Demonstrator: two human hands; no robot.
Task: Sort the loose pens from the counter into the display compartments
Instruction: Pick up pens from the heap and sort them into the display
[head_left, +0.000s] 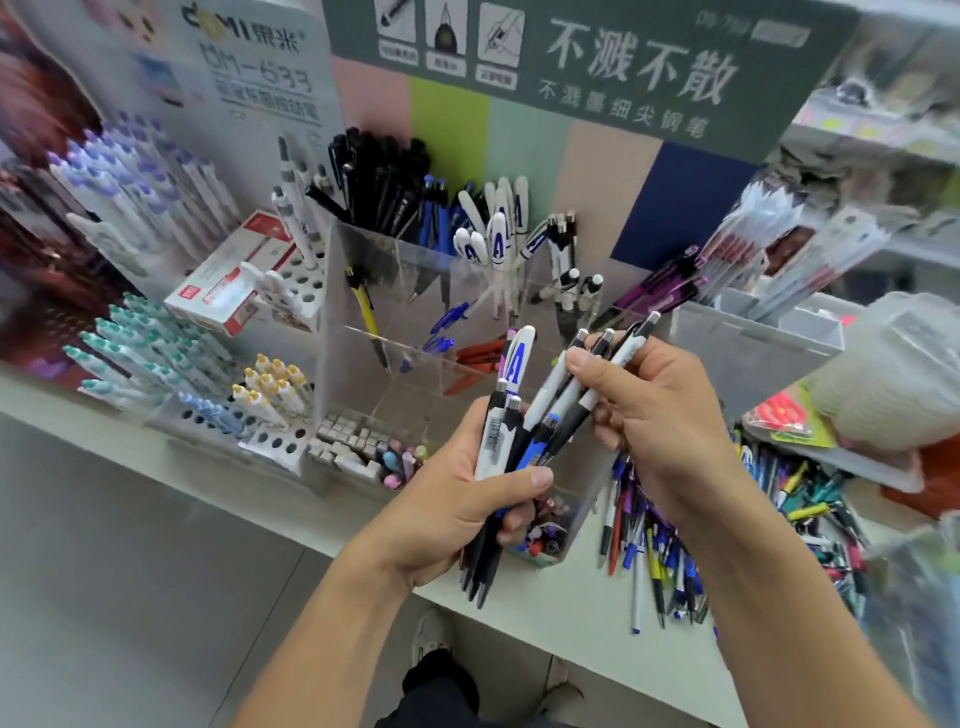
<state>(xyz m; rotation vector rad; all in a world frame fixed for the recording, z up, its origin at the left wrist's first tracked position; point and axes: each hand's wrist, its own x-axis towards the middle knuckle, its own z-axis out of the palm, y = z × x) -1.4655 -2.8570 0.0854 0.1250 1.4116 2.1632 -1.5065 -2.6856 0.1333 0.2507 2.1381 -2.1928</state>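
**Both hands busy with one bundle of pens**

Nearest to the camera, the left hand (457, 499) is curled around a bundle of pens (511, 431), thumb across the front, tips pointing down past the front edge of the tabletop (561, 618). Just above it, the right hand (654, 415) pinches a few black-and-white pens (605, 364) at the top of the same bundle, as if to pull them out.

Behind the right forearm, the loose pile of pens (670, 530) lies on the tabletop toward its right side, so much of the sorting is not yet done.

Further back stands the clear display (395, 332) with its compartments; some hold only a few pens, and the back ones are full of black pens (384, 182) and white-capped pens (493, 228).

The risk I see is this: the bundle is thick and uneven, so when the right hand draws pens out, others may slide from the left grip and fall to the floor. Also, similar black-and-white models may easily go into a wrong compartment.
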